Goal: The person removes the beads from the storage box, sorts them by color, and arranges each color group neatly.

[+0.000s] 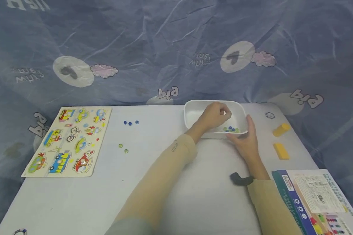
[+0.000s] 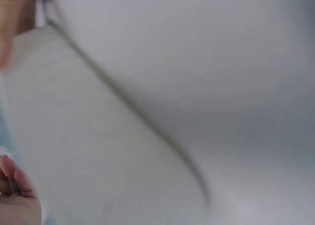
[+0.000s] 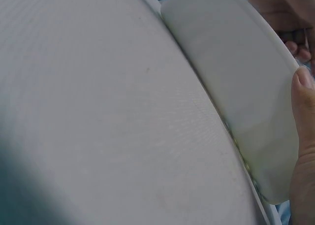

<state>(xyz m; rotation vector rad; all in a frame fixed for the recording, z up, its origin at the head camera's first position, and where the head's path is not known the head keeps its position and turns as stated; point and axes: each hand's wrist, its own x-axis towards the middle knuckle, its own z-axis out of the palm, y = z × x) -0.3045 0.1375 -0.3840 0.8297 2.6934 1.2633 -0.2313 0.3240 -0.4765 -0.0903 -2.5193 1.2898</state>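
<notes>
A white plastic container [image 1: 194, 112] sits at the back of the table, with several small blue and green glass beads [image 1: 230, 129] in its near right corner. My left hand [image 1: 214, 116] hovers over the container with its fingers curled; whether a bead is between the fingertips cannot be seen. My right hand [image 1: 247, 142] grips the container's near right corner, thumb on the near rim and fingers along the right side. In the right wrist view the thumb [image 3: 303, 112] presses the rim. Left of the container lie three blue beads [image 1: 130, 123] and two green beads [image 1: 123, 148].
A wooden vehicle puzzle board [image 1: 72, 143] lies at the left. On the right are a yellow cylinder [image 1: 281, 130], a yellow block [image 1: 281, 151] and a printed box [image 1: 320, 199]. A patterned blue sheet [image 1: 141, 52] rises behind the white table [image 1: 153, 130].
</notes>
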